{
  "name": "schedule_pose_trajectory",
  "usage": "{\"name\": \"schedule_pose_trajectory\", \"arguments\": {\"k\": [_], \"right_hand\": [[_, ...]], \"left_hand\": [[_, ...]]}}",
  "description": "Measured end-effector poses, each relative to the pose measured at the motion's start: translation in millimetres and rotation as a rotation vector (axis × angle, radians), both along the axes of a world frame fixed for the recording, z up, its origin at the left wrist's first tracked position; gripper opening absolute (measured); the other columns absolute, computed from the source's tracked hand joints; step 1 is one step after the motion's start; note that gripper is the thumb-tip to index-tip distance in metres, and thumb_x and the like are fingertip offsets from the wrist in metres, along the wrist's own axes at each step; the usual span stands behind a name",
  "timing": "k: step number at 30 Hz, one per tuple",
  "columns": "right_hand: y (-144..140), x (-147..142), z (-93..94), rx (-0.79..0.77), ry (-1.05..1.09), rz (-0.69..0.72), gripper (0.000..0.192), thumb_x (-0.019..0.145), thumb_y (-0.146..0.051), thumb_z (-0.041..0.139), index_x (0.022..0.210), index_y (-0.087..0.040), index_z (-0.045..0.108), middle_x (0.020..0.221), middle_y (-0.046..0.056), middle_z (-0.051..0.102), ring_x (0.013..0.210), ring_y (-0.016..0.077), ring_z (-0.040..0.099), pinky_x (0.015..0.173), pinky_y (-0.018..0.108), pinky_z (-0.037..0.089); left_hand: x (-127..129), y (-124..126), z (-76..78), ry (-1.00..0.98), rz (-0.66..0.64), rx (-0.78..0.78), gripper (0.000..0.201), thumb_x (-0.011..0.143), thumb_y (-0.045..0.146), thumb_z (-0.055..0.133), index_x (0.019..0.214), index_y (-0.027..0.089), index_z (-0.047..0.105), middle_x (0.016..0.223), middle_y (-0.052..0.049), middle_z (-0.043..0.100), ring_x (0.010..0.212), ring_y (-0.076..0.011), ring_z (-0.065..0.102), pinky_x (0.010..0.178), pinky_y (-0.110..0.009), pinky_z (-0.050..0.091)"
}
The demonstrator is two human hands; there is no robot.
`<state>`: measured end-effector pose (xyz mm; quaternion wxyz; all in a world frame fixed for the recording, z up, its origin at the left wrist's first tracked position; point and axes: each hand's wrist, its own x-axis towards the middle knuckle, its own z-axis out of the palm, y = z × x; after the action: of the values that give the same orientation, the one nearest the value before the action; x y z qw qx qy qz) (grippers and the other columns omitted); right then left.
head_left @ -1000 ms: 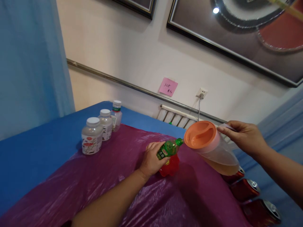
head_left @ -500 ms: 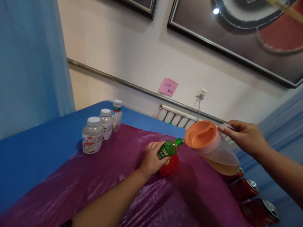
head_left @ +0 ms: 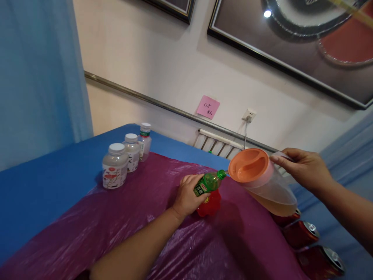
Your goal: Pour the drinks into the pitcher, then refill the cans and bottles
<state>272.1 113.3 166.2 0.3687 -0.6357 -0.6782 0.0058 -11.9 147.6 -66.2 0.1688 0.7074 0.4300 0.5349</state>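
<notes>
My left hand (head_left: 185, 195) grips a small green bottle (head_left: 210, 182) that stands on the magenta plastic sheet (head_left: 122, 229). The bottle's lower part is red. My right hand (head_left: 303, 168) holds a clear pitcher (head_left: 269, 186) by its handle. The pitcher has an orange lid (head_left: 248, 165) and amber liquid in it. It is tilted to the left, with its spout touching the green bottle's open mouth.
Three white-capped bottles (head_left: 115, 170) stand in a row at the far left of the sheet, on the blue table (head_left: 37, 194). Red drink cans (head_left: 303, 233) lie at the right edge. Behind are a wall rail, a pink note (head_left: 208, 106) and a socket.
The pitcher and my right hand have shifted very slightly to the right in the picture; the left hand and green bottle stay put.
</notes>
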Motion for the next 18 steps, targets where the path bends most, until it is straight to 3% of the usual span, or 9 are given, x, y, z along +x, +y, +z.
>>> {"name": "schedule_pose_trajectory", "arguments": {"k": [18], "right_hand": [[-0.8, 0.5, 2.0, 0.021, -0.036, -0.021, 0.053, 0.065, -0.073, 0.071, 0.059, -0.02, 0.065, 0.058, 0.001, 0.054, 0.059, 0.0162, 0.047, 0.052, 0.028, 0.035]], "left_hand": [[0.7, -0.1, -0.8, -0.003, 0.002, 0.004, 0.064, 0.065, 0.021, 0.089, 0.124, 0.027, 0.067, 0.12, -0.006, 0.072, 0.113, -0.0305, 0.062, 0.103, -0.051, 0.047]]}}
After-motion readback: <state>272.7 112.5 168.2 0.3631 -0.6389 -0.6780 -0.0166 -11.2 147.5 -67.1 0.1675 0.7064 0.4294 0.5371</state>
